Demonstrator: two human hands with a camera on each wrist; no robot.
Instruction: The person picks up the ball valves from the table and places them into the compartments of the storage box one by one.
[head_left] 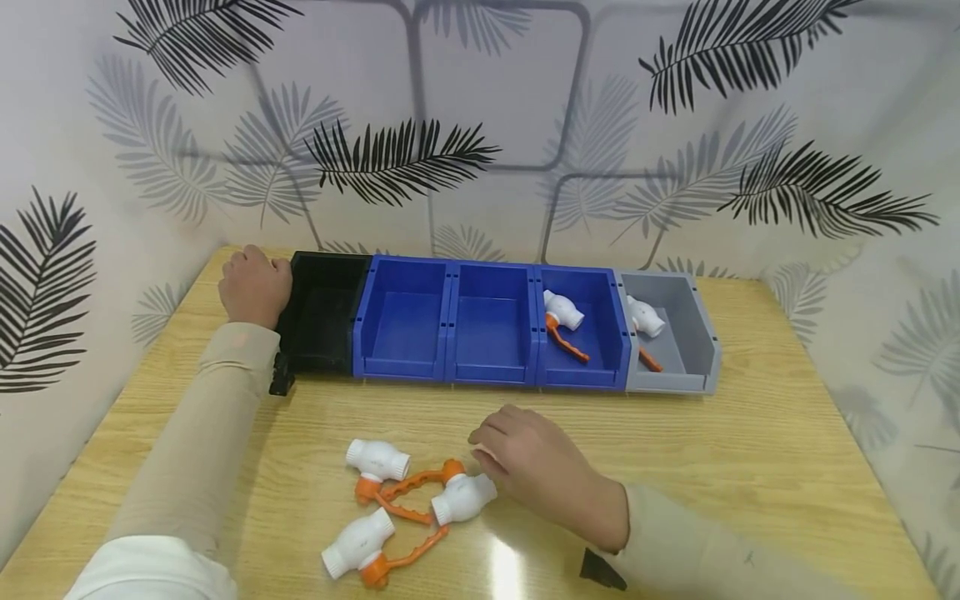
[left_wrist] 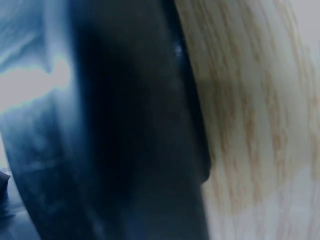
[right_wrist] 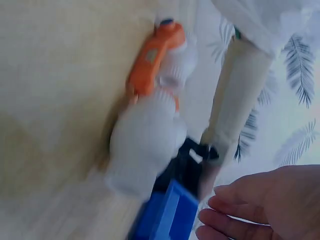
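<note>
Likely a pick-up: the right hand [head_left: 546,468] hangs, grip loosely parted and empty, beside a ball valve [head_left: 463,498] well inside the worktop [head_left: 757,467]'s left edge; next calls for a pinch (the left hand [head_left: 256,287]'s grip I cannot tell).

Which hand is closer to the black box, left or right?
Left. The left hand is just beside the black box, on its left side. The right hand is farther off, to the box's right and nearer the person, beside a white valve.
</note>
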